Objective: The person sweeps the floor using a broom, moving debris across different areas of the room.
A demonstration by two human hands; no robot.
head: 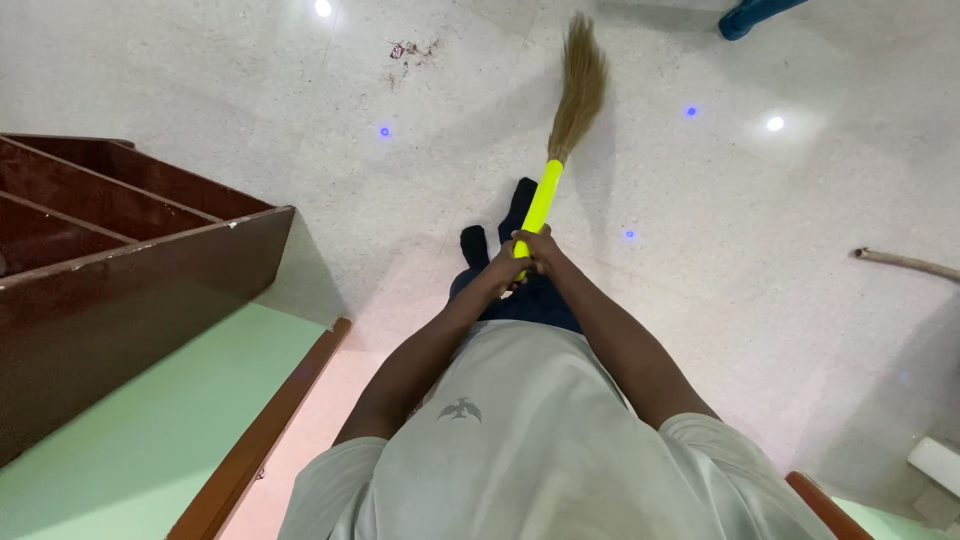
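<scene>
A grass broom with a bright yellow handle (541,203) and straw-coloured bristles (579,88) points away from me over the pale speckled floor. Both hands grip the near end of the handle, close together. My left hand (503,270) is wrapped around it on the left, and my right hand (541,250) clasps it on the right. A small pile of dark dirt (410,52) lies on the floor to the left of the bristles. My feet in dark socks (474,243) show below the hands.
A dark brown wooden shelf unit (120,270) stands at the left beside a green surface with a wooden edge (262,430). A stick (905,263) lies at the right. A blue object (752,15) sits at the top right.
</scene>
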